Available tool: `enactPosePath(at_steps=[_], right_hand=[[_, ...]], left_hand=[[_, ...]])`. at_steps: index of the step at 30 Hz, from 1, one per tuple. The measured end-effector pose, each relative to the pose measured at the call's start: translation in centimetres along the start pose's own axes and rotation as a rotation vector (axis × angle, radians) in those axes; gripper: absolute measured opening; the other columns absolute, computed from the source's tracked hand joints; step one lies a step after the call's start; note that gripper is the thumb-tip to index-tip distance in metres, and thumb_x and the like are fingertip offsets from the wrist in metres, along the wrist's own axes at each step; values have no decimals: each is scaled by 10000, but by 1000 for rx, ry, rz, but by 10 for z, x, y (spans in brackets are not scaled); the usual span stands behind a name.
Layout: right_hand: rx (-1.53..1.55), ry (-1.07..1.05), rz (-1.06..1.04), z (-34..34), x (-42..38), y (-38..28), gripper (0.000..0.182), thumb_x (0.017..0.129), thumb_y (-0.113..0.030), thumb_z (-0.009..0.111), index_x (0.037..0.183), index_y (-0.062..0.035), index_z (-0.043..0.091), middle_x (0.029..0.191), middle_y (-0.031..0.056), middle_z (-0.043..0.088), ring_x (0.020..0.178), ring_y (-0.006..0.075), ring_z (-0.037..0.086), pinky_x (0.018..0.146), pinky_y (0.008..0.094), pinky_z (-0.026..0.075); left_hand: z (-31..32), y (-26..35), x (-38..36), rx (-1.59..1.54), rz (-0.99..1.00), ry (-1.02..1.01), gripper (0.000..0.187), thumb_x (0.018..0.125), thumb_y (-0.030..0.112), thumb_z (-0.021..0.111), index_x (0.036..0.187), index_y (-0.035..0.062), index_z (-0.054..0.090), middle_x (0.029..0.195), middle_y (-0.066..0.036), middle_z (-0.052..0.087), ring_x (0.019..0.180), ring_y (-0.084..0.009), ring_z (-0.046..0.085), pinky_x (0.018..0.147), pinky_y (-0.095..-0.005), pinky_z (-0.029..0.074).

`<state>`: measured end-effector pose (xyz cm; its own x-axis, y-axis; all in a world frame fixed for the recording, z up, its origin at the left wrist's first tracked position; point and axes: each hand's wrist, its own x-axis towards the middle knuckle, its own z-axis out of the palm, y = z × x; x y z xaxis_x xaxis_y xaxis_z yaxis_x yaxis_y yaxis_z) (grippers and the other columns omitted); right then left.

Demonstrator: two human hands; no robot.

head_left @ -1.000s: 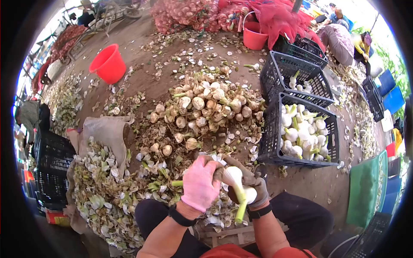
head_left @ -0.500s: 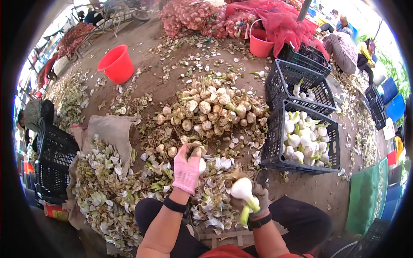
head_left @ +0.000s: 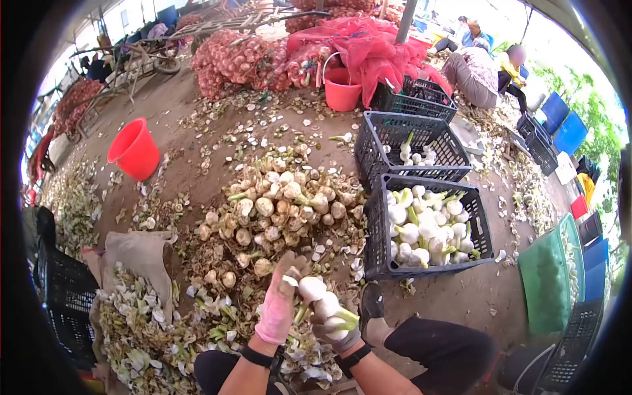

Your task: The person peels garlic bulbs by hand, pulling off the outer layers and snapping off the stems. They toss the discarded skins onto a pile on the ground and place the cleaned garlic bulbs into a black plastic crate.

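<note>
My left hand [head_left: 279, 303], in a pink glove with soiled fingers, is against a white garlic bulb [head_left: 311, 288] whose stem points down. The fingers reach up along its left side, and a small white patch shows near them. Close beside it, my right hand [head_left: 337, 332], in a greyish glove, grips another garlic bulb [head_left: 327, 305] with a thick green cut stem [head_left: 346, 320]. The two bulbs nearly touch. Right-hand fingers are partly hidden beneath the bulbs. Just ahead lies a heap of unpeeled garlic [head_left: 283, 204] on the ground.
To the right stand a black crate [head_left: 431, 268] full of white garlic and a second crate [head_left: 415, 172] with several bulbs. Peelings [head_left: 151, 336] cover the ground at left. Red buckets [head_left: 135, 150], net sacks [head_left: 230, 60], a green container [head_left: 543, 283] and seated people [head_left: 474, 72] surround the area.
My hands have come together, bringing the two garlic bulbs side by side. The right hand has moved left with its bulb. The view has turned right, shifting the crates and heap leftward.
</note>
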<state>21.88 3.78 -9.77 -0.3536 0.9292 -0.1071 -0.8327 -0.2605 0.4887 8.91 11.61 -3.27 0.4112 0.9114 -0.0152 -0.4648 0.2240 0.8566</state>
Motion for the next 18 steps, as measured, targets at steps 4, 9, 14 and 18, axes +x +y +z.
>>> enactPosePath(at_steps=[4,9,14,18], right_hand=[[-27,-238,-144,86,41,-57,628,813,-231,746,1352,-91,456,1234,142,539,941,215,609,578,254,555],[-789,-470,-673,227,86,-218,456,924,-128,566,1339,25,450,1323,154,512,1200,283,512,935,344,502],[-643,-233,-640,232,106,-246,510,945,-295,489,1341,14,402,1326,181,498,1231,334,484,1018,464,447],[-1641,273,-326,85,156,-144,254,869,-75,606,1116,-21,616,1072,105,650,946,175,634,797,275,539]], left_hand=[[18,13,17,-115,17,303,577,910,383,619,1343,56,422,1203,-76,557,1073,-183,555,948,-319,434],[16,10,-3,141,-189,325,239,900,103,567,1124,20,571,1009,-55,628,915,-140,593,854,-265,466],[15,26,-35,365,-526,-24,211,916,182,604,1065,32,611,960,-56,629,911,-139,607,797,-286,486],[-8,26,-54,1142,-244,-226,259,808,109,609,1065,132,640,995,-77,602,942,-295,590,803,-379,490]])
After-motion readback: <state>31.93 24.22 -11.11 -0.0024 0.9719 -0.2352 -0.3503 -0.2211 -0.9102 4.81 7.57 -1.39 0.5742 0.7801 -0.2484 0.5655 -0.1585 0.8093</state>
